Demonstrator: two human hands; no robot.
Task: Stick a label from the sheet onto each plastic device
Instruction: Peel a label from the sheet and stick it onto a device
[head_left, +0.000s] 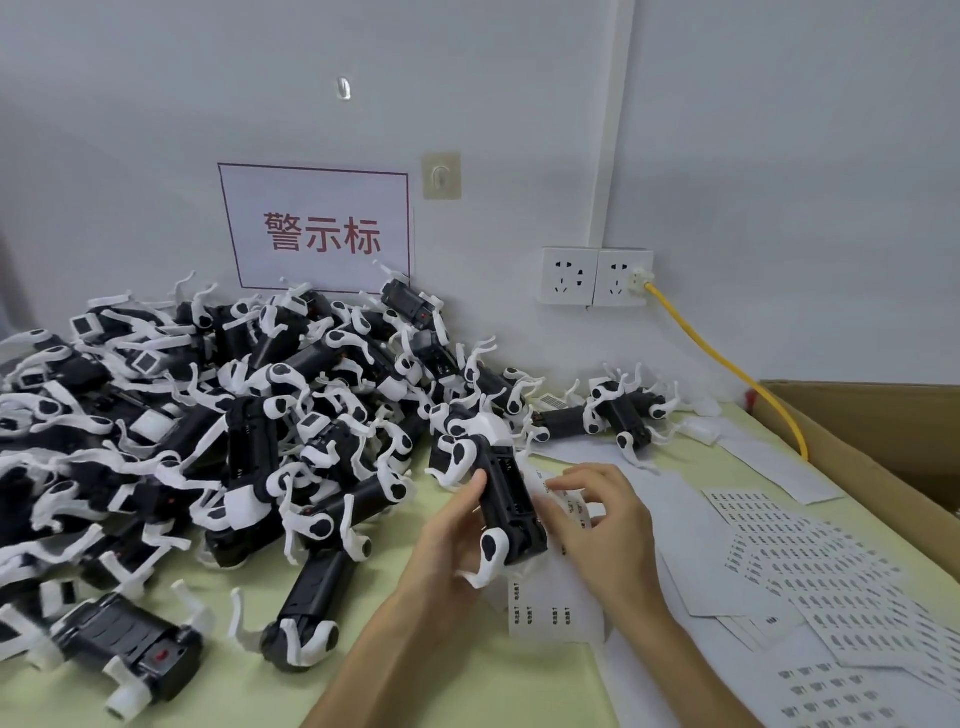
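Now left hand (447, 525) fingers clamped round device (506, 499); right hand (608, 525) fingers pinching label sheet (556, 618).

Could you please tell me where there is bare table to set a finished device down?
Bare table lies at the near edge, between the lone device and the left forearm, and again between both forearms. The device pile crowds the left; label sheets cover the right.

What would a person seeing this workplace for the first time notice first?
A pile of black-and-white plastic devices covers the left side, below a wall sign with red characters. Near the front, the left hand grips one device while the right hand pinches a label strip beside it.
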